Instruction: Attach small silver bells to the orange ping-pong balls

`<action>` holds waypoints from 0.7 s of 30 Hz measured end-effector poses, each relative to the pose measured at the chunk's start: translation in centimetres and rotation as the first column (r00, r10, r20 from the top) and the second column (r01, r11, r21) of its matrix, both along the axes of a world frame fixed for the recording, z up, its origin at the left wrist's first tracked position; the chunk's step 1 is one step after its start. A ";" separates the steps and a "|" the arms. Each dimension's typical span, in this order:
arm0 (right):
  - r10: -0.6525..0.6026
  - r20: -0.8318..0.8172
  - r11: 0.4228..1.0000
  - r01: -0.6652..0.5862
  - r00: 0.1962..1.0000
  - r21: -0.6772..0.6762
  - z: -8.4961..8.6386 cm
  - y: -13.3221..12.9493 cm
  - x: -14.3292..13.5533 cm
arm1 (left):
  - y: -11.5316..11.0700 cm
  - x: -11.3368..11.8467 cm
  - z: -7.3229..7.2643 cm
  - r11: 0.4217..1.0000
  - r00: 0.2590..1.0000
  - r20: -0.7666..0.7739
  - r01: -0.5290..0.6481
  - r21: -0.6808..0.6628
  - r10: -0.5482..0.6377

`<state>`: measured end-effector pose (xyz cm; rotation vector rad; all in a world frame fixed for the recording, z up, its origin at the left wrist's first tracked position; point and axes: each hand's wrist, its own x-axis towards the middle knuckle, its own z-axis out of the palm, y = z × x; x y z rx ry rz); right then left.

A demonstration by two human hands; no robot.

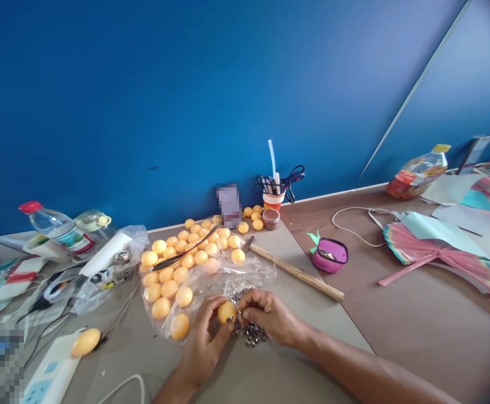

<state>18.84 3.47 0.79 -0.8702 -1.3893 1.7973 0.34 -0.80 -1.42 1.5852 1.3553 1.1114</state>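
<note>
My left hand [208, 332] is closed around an orange ping-pong ball [227, 312], with a small dark spot on the ball near the thumb. Close against the ball's right side, my right hand [269, 315] pinches its thumb and fingers together; whatever is between them is too small to make out. Beneath both hands lies a heap of small shiny metal pieces [255, 334], partly hidden by the right hand. Many more orange balls [170, 289] spread out behind my left hand in a clear plastic bag [245, 270].
A hammer with a wooden handle [299, 273] lies behind my right hand. Further back stand a paper cup of tools [273, 200] and a small lidded tub [271, 219]. A purple pouch [330, 255] is to the right, a power strip [54, 367] to the left.
</note>
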 end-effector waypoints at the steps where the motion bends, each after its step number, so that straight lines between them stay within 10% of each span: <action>1: 0.001 -0.004 1.000 -0.002 1.000 -0.024 0.0 -0.1 -0.1 | 0.0 0.0 0.0 1.000 1.000 -0.009 0.010 0.002 -0.010; 11: -0.048 0.080 0.986 0.035 0.996 0.161 0.3 -0.5 -0.2 | -0.2 0.3 0.3 0.999 0.998 -0.042 0.039 -0.012 -0.040; 21: -0.006 0.089 1.000 0.006 0.996 0.003 0.1 -0.6 -0.7 | -0.1 0.4 0.3 0.999 0.998 -0.057 0.034 -0.023 -0.036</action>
